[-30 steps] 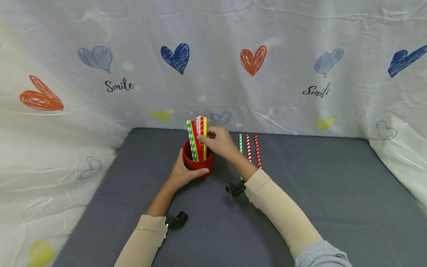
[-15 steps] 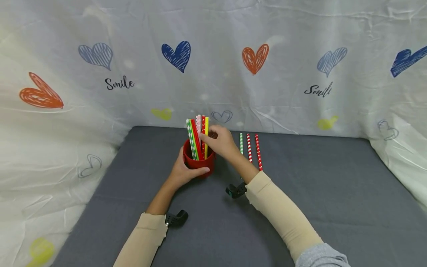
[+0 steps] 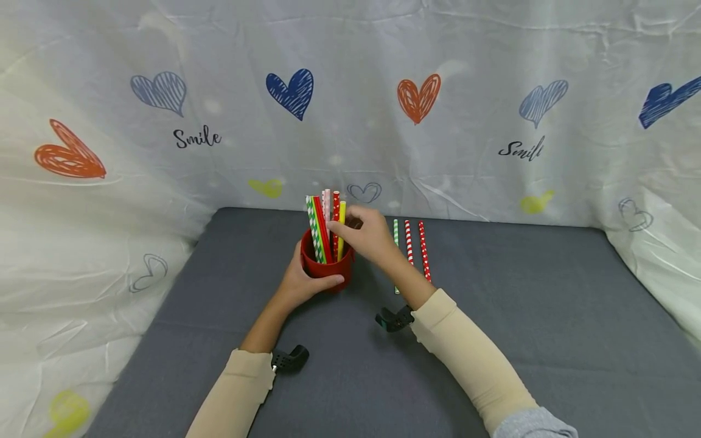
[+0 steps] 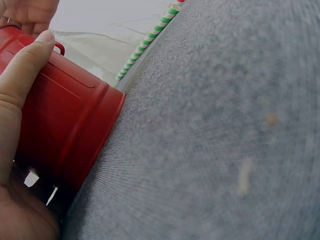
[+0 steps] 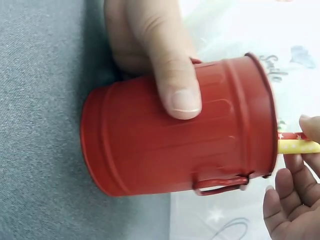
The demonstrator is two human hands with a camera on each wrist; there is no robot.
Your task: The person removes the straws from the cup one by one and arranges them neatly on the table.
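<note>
A small red metal bucket [image 3: 324, 270] with side handles stands upright on the table, with several paper straws leaning inside it. My left hand [image 3: 298, 281] grips its side, the thumb lying across the front wall in the left wrist view. At the mouth of the bucket, my right hand [image 3: 366, 235] pinches a yellow straw [image 3: 342, 213] with pale dots between thumb and fingers. A red straw with white stars [image 5: 295, 135] lies right beside the yellow one in the right wrist view. Green-and-white straws [image 3: 313, 222] and pink-and-white straws [image 3: 326, 204] stand further left in the bucket.
Right of the bucket, three straws lie side by side on the grey table [image 3: 520, 316]: green striped [image 3: 396, 234], red striped [image 3: 408, 240] and red dotted [image 3: 424, 249]. The right forearm partly covers them. A white curtain [image 3: 350, 140] with printed hearts hangs behind the table.
The yellow straw has shifted slightly right and its top sits lower, tilting away from the red dotted straw. My right hand and forearm have moved a little right; the left hand keeps its grip.
</note>
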